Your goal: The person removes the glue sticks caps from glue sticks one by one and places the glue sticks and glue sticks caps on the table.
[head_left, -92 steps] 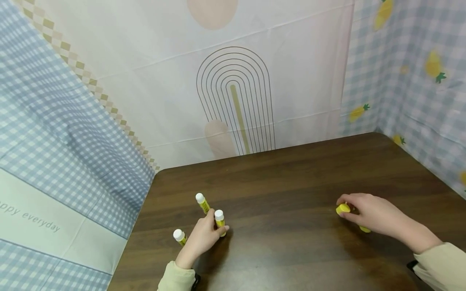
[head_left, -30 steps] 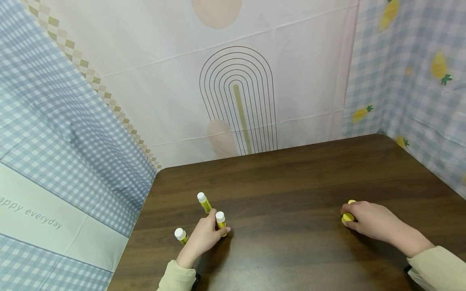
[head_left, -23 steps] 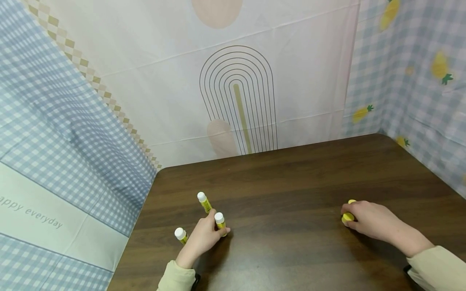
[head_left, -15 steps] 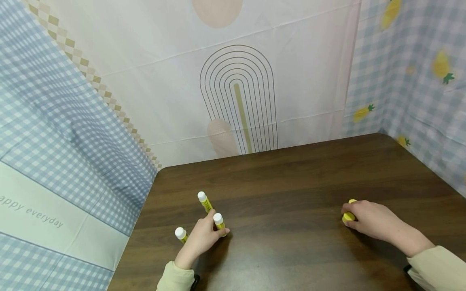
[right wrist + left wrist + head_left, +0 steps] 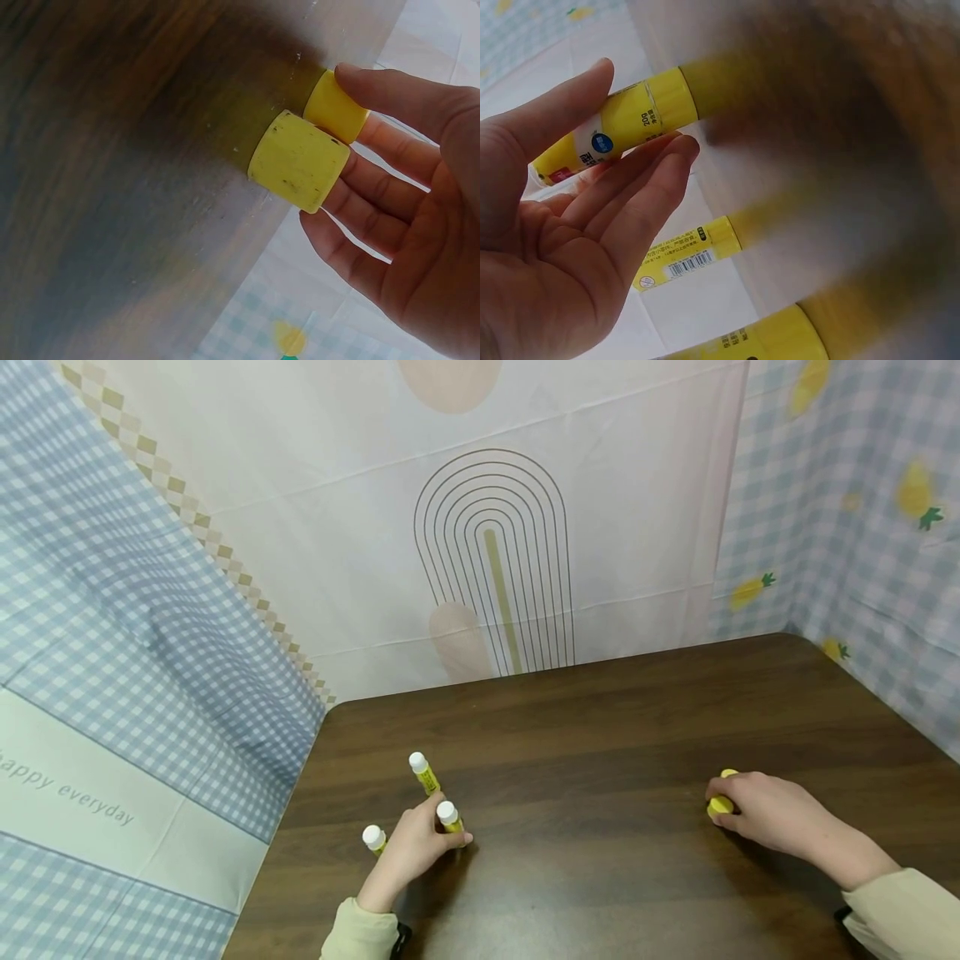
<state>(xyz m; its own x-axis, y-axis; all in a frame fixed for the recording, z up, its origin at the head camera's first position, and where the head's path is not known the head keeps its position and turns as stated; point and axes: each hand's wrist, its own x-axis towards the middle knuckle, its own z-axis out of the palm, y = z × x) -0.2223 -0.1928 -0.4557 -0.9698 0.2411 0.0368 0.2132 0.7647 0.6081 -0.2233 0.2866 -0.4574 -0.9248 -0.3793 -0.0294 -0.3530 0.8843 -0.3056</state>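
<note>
My left hand (image 5: 416, 847) grips an upright yellow glue stick (image 5: 453, 822) with a white cap, thumb on one side and fingers on the other. The left wrist view shows the label on this glue stick (image 5: 626, 124), marked 20g. Two similar sticks stand close by: one (image 5: 425, 777) beyond the fingers, one (image 5: 375, 839) left of the hand and partly hidden by it. Far to the right, my right hand (image 5: 772, 814) holds two short yellow cylinders side by side. Its thumb lies on the farther cylinder (image 5: 335, 110); fingertips are behind the nearer, scuffed cylinder (image 5: 298, 161).
The dark brown wooden table (image 5: 570, 760) lies under both hands, its far edge meeting a white printed cloth (image 5: 637, 510). Blue checked cloth (image 5: 210, 635) hangs along the left, and another with pineapples (image 5: 862, 527) on the right.
Earlier the two yellow cylinders sat apart at the right hand; they are now together in its fingers. The left hand's glue stick has tipped slightly to the left. The head view has shifted a little.
</note>
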